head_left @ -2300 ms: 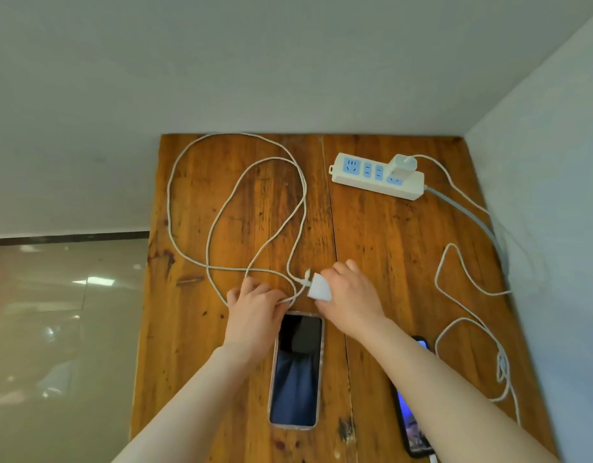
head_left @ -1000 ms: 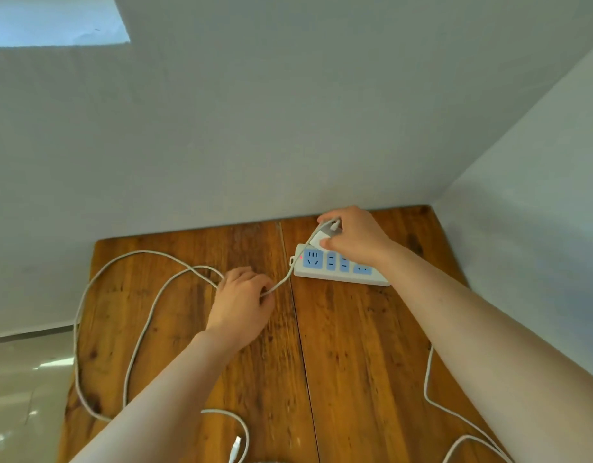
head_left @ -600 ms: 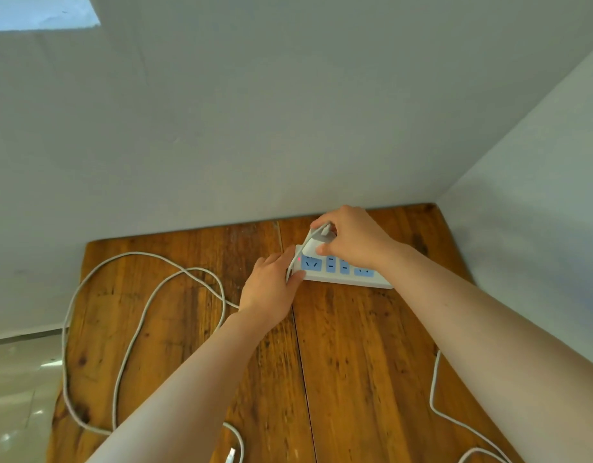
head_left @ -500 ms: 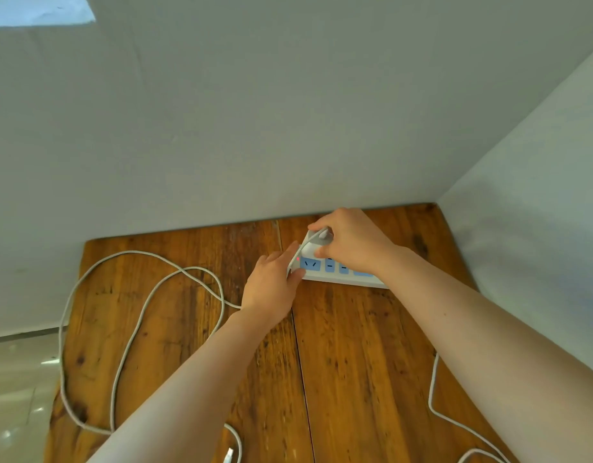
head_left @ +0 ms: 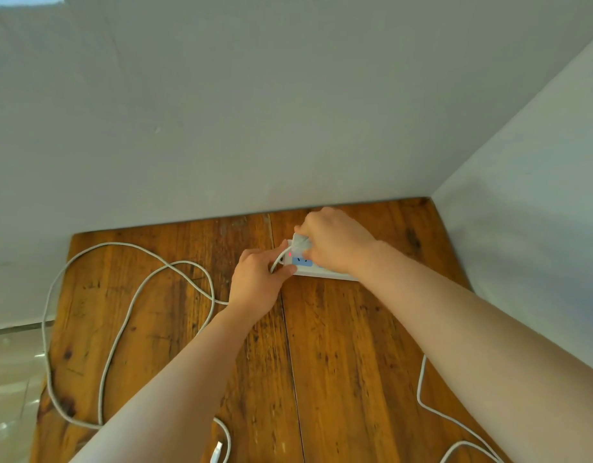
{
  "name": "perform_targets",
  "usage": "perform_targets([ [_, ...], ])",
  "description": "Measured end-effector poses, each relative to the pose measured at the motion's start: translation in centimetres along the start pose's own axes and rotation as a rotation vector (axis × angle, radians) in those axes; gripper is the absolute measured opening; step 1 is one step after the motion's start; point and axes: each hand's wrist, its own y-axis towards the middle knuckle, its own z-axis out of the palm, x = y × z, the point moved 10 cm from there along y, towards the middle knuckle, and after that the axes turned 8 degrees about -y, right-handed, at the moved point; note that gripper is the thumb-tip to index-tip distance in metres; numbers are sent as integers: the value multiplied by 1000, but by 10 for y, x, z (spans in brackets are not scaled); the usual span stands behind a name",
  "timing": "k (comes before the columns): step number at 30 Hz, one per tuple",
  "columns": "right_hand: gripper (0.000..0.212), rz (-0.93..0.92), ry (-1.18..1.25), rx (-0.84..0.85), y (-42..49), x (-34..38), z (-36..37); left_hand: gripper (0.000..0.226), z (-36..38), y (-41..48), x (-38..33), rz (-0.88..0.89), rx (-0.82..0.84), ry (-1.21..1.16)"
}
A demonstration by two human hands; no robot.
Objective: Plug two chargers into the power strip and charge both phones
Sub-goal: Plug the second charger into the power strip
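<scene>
Soft even daylight, faint shadows, wide-angle edge distortion

Bench [head_left: 338, 362]: wooden planks, sitting in a wall corner.
Power strip [head_left: 322, 271]: lying at the far end.
Looped cable [head_left: 121, 329]: sprawling left.
Second cable [head_left: 422, 389]: trailing right.

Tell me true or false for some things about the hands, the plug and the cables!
1. The right hand holds the white charger over the power strip. True.
2. The left hand lies flat on the table, far from the strip. False: it grips the strip's left end.
3. A white cable loops across the table's left side. True.
4. The table is glass. False: it is wood.
</scene>
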Motion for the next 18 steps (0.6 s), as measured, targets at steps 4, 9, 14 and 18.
perform_targets([
  [4,41,20,-12,-36,-4,0,5,37,0,-1,1,-13,-6,-20],
  [9,44,61,-29,-32,-11,2,6,44,2,-11,-1,-47,57,-15],
  [14,49,111,-86,-26,-18,2,13,59,-10,-46,-15,-53,96,118],
  [18,69,163,-38,-234,-47,13,7,53,-42,-105,-13,-41,-62,48],
])
